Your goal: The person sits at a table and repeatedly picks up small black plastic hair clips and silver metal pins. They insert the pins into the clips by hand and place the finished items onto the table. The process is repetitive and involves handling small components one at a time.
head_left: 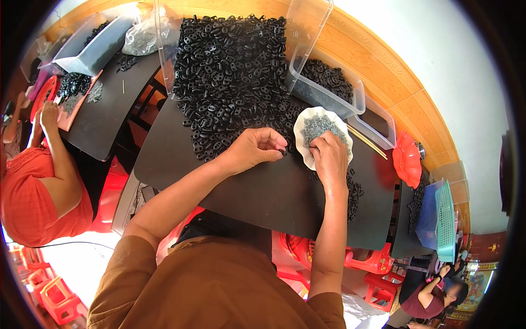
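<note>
Here, two hands assemble small parts at a dark worktop.

The left hand pinches one small black plastic piece between thumb and fingertips, just off the edge of the large heap of black pieces, likely kept close for easy picking. The right hand rests on the rim of a white scalloped dish of small grey metal parts, fingers curled together as if pinching one, though the part itself cannot be made out. The pinched piece lies between both hands, near the dish. Clear plastic bins stand behind; a person in red works at the left.
</note>
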The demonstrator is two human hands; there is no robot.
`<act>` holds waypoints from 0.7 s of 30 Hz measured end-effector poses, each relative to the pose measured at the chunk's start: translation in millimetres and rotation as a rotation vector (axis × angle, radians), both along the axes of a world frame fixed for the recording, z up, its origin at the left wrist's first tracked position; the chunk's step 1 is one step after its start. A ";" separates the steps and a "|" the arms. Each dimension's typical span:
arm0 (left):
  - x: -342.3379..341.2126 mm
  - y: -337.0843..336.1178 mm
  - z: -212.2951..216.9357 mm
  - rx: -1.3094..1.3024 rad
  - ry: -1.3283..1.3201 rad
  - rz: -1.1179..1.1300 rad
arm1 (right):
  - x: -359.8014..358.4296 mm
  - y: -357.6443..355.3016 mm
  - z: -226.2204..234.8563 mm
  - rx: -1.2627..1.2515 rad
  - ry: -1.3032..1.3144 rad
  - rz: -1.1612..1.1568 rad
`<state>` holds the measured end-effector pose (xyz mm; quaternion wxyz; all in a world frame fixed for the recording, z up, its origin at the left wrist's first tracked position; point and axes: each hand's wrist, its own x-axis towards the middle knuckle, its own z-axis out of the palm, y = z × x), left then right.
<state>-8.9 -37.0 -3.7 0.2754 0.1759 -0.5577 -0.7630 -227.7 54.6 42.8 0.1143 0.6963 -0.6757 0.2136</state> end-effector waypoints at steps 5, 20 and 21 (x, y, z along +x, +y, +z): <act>2.0 -0.4 0.9 0.017 0.000 -0.021 | -1.6 -0.6 -3.0 0.008 -0.004 -0.007; 4.4 -0.8 3.1 0.023 -0.019 0.000 | -5.6 14.8 15.2 0.033 -0.176 0.050; 3.9 -0.8 2.5 0.016 -0.014 -0.002 | -3.7 20.1 18.0 0.072 -0.177 0.052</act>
